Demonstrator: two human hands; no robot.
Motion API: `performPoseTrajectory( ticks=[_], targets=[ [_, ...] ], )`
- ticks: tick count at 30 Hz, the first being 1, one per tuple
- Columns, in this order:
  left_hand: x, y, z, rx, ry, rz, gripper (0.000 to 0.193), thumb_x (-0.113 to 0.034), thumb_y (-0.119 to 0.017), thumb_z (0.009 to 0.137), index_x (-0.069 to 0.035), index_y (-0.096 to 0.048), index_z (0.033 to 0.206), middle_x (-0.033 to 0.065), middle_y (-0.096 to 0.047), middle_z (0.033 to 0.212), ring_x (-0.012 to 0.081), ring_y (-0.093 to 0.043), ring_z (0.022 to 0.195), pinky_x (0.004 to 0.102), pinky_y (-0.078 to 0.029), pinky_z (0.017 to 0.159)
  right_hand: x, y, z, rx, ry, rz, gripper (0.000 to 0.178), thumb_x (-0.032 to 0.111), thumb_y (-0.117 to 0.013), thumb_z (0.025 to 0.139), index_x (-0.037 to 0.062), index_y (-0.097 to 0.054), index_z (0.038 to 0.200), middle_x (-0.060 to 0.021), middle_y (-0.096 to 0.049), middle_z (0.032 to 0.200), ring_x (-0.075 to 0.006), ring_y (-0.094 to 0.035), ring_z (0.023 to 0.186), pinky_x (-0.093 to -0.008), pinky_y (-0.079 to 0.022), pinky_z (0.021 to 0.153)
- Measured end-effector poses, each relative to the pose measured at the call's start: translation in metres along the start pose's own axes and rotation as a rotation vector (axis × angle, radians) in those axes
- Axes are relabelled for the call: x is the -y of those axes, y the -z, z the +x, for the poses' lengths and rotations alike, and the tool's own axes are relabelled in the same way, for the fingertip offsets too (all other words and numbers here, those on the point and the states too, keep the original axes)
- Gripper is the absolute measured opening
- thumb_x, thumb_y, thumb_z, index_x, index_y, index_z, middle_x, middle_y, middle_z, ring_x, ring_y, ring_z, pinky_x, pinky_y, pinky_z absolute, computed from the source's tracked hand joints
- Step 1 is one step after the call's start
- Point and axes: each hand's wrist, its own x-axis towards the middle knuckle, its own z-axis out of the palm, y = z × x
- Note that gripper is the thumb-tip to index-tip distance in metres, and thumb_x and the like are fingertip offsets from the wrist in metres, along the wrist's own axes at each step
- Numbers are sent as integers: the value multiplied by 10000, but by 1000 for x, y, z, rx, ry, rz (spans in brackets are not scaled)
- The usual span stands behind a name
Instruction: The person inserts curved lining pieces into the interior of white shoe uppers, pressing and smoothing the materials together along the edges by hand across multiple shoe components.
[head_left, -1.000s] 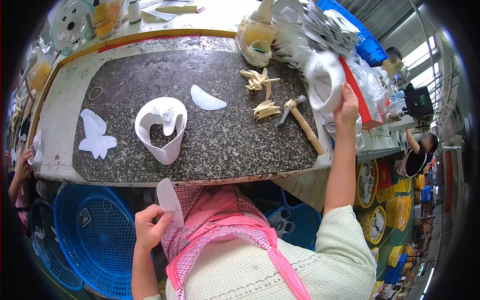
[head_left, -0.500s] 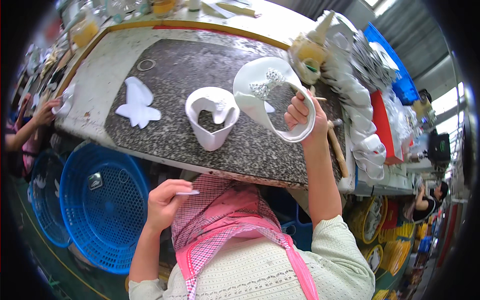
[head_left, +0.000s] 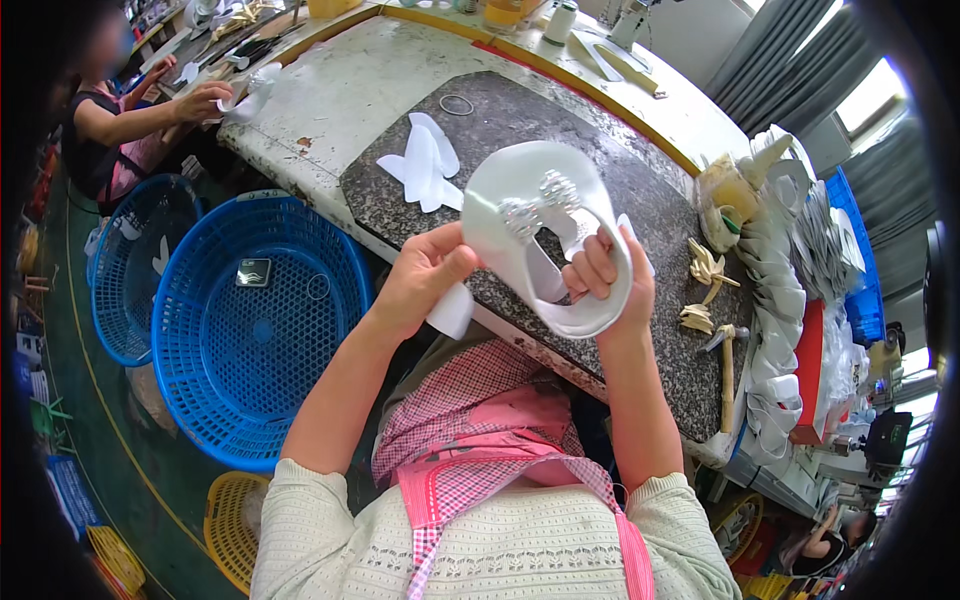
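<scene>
Raised over the near edge of the bench is a white shoe upper [head_left: 505, 180], a curved band decorated with a sparkling rhinestone bow [head_left: 538, 206]. My right hand [head_left: 622, 285] is closed around its right side, fingers curled through the opening. At the upper's left edge, my left hand [head_left: 425, 278] pinches a small white rounded piece [head_left: 453, 312] that hangs below the fingers. Whether the left fingertips also touch the upper I cannot tell. A second white upper, mostly hidden, stands behind the held one. Farther left lie several white petal-shaped pieces [head_left: 424, 165] on the dark speckled slab [head_left: 500, 110].
A hammer [head_left: 727, 380], wooden-looking bits [head_left: 707, 266] and a yellowish glue pot [head_left: 727, 195] are at the right. Beyond them runs a row of white uppers [head_left: 777, 340]. Blue baskets [head_left: 265, 330] stand on the left; a co-worker's hand [head_left: 205, 100] is at far left.
My left hand has risen from my lap to beside the upper, with the white piece in it. My view has swung left. The right hand keeps its hold on the upper.
</scene>
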Motion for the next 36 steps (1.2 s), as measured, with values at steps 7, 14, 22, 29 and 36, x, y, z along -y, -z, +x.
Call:
performPoseTrajectory(
  ticks=[7, 14, 22, 29, 36],
  targets=[
    [-18, 24, -15, 11, 17, -17, 164, -68, -644, 763, 13, -623, 904, 54, -635, 804, 78, -573, 690, 218, -462, 622, -5, -18, 15, 185, -47, -507, 445, 395, -426, 879, -29, -542, 945, -100, -610, 784, -165, -590, 659, -257, -462, 641],
    [-21, 31, -25, 26, 90, -53, 149, -54, -638, 752, 32, -627, 873, 70, -635, 787, 89, -580, 680, 218, -463, 628, -15, -37, 18, 160, -158, -600, 180, 124, -626, 788, -40, -596, 854, -52, -607, 749, -80, -560, 622, -211, -451, 541],
    [-2, 27, -26, 69, 189, -426, 206, -54, -630, 733, 13, -591, 924, 99, -606, 776, 130, -563, 599, 212, -425, 517, -43, -40, 5, -133, -169, -515, 204, 238, -568, 825, 43, -564, 767, 5, -498, 555, -61, -406, 408, -203, -344, 414],
    [34, 20, -17, 145, 129, -634, 314, -363, -553, 835, -49, -534, 848, -31, -431, 568, 56, -335, 435, 222, -309, 509, -65, -27, 13, -236, -242, -102, 405, 337, -397, 914, 117, -407, 574, 20, -309, 390, -86, -249, 325, -249, -282, 440],
    [26, 36, -13, 254, 54, -794, 361, -394, -470, 871, -38, -534, 878, -22, -418, 551, 56, -329, 422, 208, -283, 481, -74, -24, 21, 60, -295, -121, 407, 344, -347, 932, 97, -429, 619, 11, -335, 437, -102, -262, 348, -249, -283, 485]
  ],
)
